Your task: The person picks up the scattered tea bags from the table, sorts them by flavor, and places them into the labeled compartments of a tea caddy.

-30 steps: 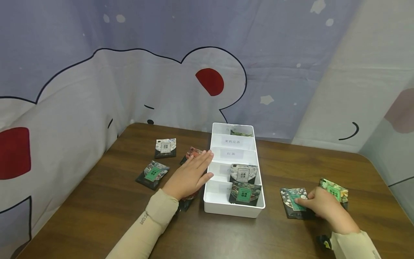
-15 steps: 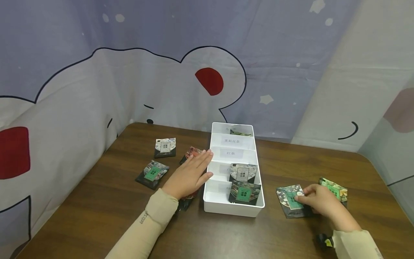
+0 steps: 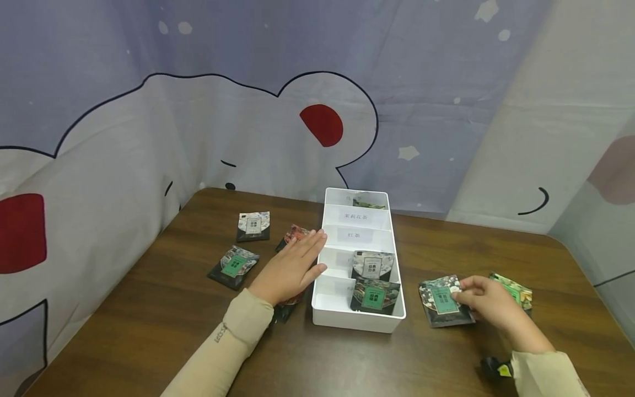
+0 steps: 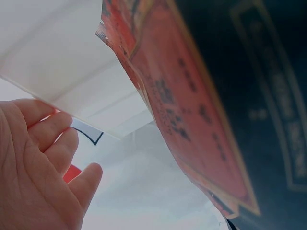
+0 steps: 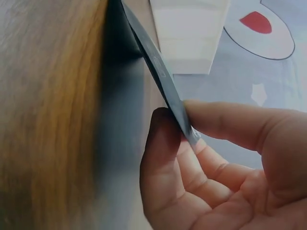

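Note:
My right hand [image 3: 496, 309] pinches a tea bag packet [image 3: 441, 300] with a green label and white flower print by its right edge. The right wrist view shows this packet [image 5: 160, 72] edge-on between thumb and fingers, tilted off the wooden table. My left hand [image 3: 288, 270] lies with straight fingers against the left side of a white divided box [image 3: 329, 300]. A red and black tea packet [image 4: 192, 110] looms close in the left wrist view; in the head view, that hand partly hides red packets [image 3: 296, 234].
The box's two nearest compartments hold a white-label packet [image 3: 373, 264] and a green-label packet [image 3: 374, 296]; a green one [image 3: 369, 204] stands in the farthest. White [image 3: 253, 226] and green [image 3: 234, 266] packets lie left. Behind my right hand lies a yellow-green packet [image 3: 516, 292].
My right hand has drawn the flower-print packet slightly left and tilted it up from the table, away from the yellow-green packet. My left hand has not moved.

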